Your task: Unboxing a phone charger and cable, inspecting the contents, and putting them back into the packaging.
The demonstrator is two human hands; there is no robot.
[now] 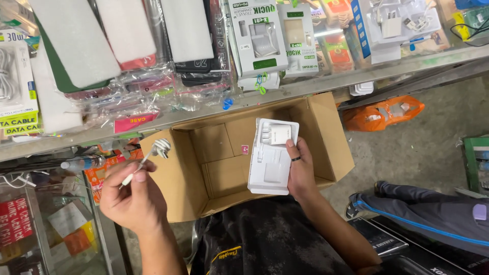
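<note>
Nearest the camera, the person's dark printed shirt (265,239) is filling the bottom of the view, and both forearms are rising out of it toward the far side. The left hand (133,196) is sitting at the near left, knuckles up, fingers pinched together on the plug end of a coiled white charging cable (153,153). The cable's long axis is running diagonally, from the hand up and to the right, with the bundled coil at the far tip, hanging just over the left flap of the open brown cardboard box (333,147).

Over to the right hand (301,170): it is coming up from the near right, thumb on the front, a dark ring on one finger, fingers clamped on the right edge of a white moulded plastic packaging tray (267,170). The tray is standing long axis near-to-far, leaning slightly right at the top. A white square charger plug (279,135) is sitting in the tray's far compartment; the near recess is looking empty.

The tray is hovering over the box's interior, where only a small pink sticker (245,149) is showing. Beyond the box, a glass display counter (305,86) is carrying packaged chargers and phone cases.
</note>
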